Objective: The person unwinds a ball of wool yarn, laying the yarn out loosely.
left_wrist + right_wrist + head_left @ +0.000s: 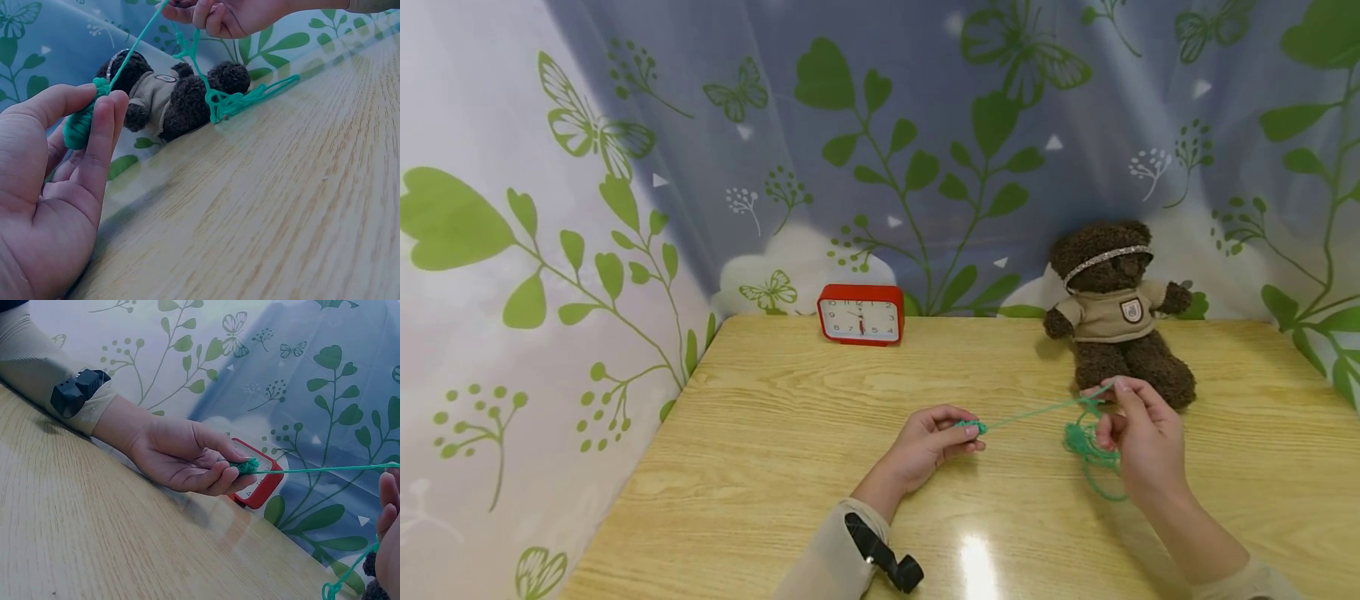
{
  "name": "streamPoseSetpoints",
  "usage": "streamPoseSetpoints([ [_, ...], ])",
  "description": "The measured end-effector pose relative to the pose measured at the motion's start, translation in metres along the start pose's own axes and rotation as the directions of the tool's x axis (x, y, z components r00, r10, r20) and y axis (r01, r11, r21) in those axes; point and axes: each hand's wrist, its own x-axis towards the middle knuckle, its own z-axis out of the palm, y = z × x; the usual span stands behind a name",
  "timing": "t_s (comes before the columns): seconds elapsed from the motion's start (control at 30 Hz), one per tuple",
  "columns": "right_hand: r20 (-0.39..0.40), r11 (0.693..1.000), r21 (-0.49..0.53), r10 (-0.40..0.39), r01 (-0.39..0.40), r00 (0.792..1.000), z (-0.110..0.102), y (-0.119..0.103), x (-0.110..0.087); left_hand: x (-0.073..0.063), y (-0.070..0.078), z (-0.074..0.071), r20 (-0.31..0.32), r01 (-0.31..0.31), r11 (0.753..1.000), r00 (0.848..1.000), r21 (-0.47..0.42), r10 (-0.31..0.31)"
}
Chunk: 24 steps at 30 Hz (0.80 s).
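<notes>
My left hand (931, 443) pinches a small wound bundle of green yarn (79, 127) between thumb and fingers. From the bundle a taut strand (1037, 412) runs up and right to my right hand (1148, 442), which pinches it between thumb and forefinger. Below the right hand dangles a loose tangle of the same yarn (1081, 439), with loops that reach the table in the left wrist view. Both hands are raised over the tabletop, apart from each other. Only part of the right hand (390, 512) shows at the edge of the right wrist view.
A brown teddy bear (1105, 317) in a beige shirt, a glittery band across its head, sits at the back right, just behind the right hand. A red clock (861, 315) stands at the back of the wooden table (760, 433). A leaf-patterned curtain (880, 167) hangs behind.
</notes>
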Motion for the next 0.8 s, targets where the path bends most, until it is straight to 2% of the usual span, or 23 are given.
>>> streamPoseSetpoints([
  [0.2, -0.043, 0.999, 0.041, -0.014, 0.016, 0.999, 0.0008, -0.0013, 0.0013, 0.0007, 0.0001, 0.0005, 0.000, -0.001, 1.000, 1.000, 0.002, 0.001],
  [0.43, -0.080, 0.984, 0.177, 0.041, -0.026, 0.996, -0.0037, -0.0059, 0.0032, 0.0009, -0.0022, -0.0024, 0.029, -0.043, 0.999, 0.999, 0.000, 0.043],
  [0.63, -0.139, 0.966, 0.253, 0.080, -0.043, 0.987, -0.0065, -0.0078, 0.0049, 0.0007, -0.0004, -0.0008, 0.001, -0.014, 1.000, 1.000, -0.007, 0.014],
  [0.73, -0.188, 0.965, 0.257, 0.094, -0.043, 0.978, -0.0063, -0.0084, 0.0058, 0.0010, 0.0010, 0.0004, -0.018, 0.003, 1.000, 1.000, -0.010, -0.003],
  [0.8, -0.209, 0.974, 0.218, 0.109, -0.062, 0.972, -0.0069, -0.0082, 0.0061, 0.0011, 0.0010, 0.0004, -0.026, 0.005, 1.000, 1.000, -0.021, -0.006],
])
